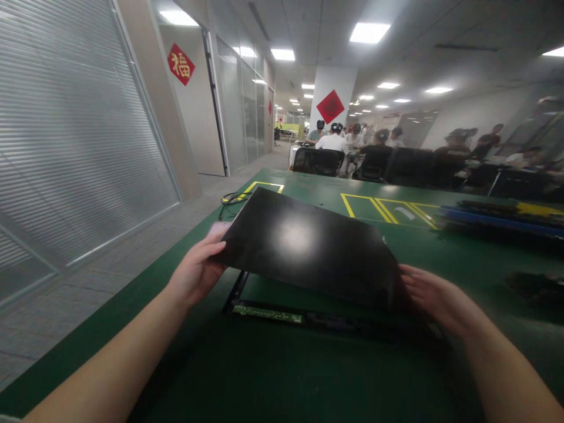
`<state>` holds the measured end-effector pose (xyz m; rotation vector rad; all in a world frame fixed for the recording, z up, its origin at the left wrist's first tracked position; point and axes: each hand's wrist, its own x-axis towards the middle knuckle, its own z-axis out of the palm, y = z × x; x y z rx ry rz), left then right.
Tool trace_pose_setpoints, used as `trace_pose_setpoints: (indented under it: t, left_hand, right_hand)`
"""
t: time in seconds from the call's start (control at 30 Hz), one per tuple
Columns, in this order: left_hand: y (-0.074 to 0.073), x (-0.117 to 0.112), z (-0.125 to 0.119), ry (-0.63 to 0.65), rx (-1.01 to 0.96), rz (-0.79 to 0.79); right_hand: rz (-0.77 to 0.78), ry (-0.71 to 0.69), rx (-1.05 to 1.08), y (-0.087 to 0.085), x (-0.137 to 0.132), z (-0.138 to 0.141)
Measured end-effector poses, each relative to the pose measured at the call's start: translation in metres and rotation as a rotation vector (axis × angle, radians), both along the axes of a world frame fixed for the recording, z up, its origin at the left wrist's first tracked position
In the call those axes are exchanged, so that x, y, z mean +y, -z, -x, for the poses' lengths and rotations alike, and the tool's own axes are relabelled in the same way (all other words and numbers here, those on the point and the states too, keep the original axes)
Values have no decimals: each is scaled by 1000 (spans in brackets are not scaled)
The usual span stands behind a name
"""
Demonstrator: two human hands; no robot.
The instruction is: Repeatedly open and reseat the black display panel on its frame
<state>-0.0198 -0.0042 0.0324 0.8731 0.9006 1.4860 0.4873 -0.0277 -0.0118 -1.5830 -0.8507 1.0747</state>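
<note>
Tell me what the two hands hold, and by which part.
A flat, glossy black rectangular panel: the left hand grips its left edge, the right hand its right edge.

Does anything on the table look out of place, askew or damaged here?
No spill or clear damage shows. The panel tilts over the frame, but the left hand and right hand hold it, so that's hardly odd. Only the cable, loosely looped near the left edge of the table, looks a little untidy.

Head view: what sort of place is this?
Probably an open-plan office used for electronics work: a green table with yellow markings, a green circuit board along a black frame, and people seated beyond.
</note>
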Motion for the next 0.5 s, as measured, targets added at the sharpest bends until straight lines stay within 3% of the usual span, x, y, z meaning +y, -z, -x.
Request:
trace_pose_setpoints:
  t: [0.13, 0.5]
  left_hand:
    - [2, 1, -1, -3, 41, 6]
    - [9, -1, -10, 58, 93, 54]
  right_hand:
    - [14, 71, 36, 2, 2, -5]
    - [85, 220, -183, -6, 6, -6]
